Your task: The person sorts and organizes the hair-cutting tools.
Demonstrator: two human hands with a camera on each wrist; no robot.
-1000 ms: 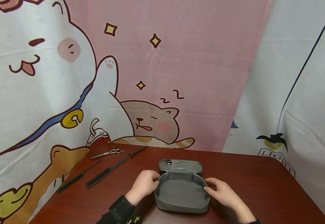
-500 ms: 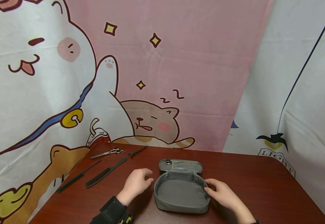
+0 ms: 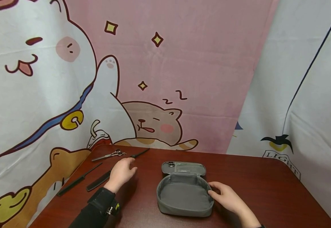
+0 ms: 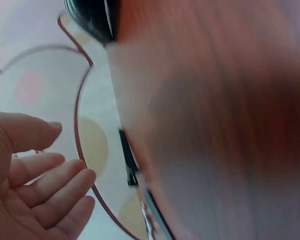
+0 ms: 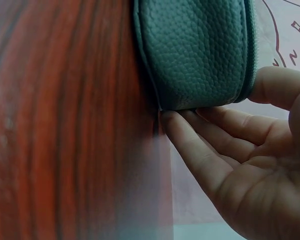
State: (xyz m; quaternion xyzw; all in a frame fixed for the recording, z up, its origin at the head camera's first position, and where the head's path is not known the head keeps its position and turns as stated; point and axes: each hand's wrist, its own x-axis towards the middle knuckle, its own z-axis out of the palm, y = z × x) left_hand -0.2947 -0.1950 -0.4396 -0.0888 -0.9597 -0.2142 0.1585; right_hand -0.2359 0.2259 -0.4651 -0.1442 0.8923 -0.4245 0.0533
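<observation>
A grey zip case (image 3: 185,211) stands on the table with its lid (image 3: 188,167) folded back. My right hand (image 3: 225,196) holds its right side, thumb at the zipped rim and fingers against the textured wall (image 5: 197,50) in the right wrist view. My left hand (image 3: 121,174) is over the table to the left, fingers loosely spread and holding nothing. It hides part of a black wide comb (image 3: 98,182). Just beyond its fingertips lies a dark hair clip (image 3: 141,153), also visible in the left wrist view (image 4: 128,157). Silver scissors (image 3: 108,155) lie nearby.
A black tail comb (image 3: 71,186) lies at the table's left edge. Small scissor-like handles (image 3: 171,164) show in the lid's clear pocket. A printed cloth (image 3: 199,79) hangs behind the brown table (image 3: 253,177).
My left hand has let go of the case's left side and moved left and forward to the combs and hair clip. My right hand has stayed at the case.
</observation>
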